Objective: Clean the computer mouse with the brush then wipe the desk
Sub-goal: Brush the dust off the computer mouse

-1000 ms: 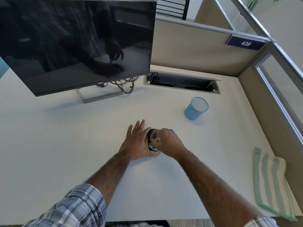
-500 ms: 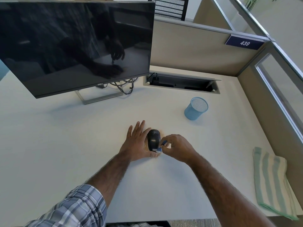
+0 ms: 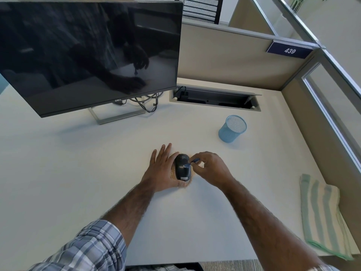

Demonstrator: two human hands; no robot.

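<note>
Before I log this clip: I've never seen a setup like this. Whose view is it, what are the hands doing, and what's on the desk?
No robot here: a person wears one wide-angle camera on the head, looking down at their bare hands. The left hand lies flat against the side of the black computer mouse. The right hand pinches a small blue brush, its tip on the mouse's top. Also on the white desk: a dark flat monitor, a blue mesh pen cup, and a folded green-striped cloth at the right edge.

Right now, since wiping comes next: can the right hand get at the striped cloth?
Probably yes: only bare desk lies between the right hand and the cloth, though it is pinching the brush.
</note>
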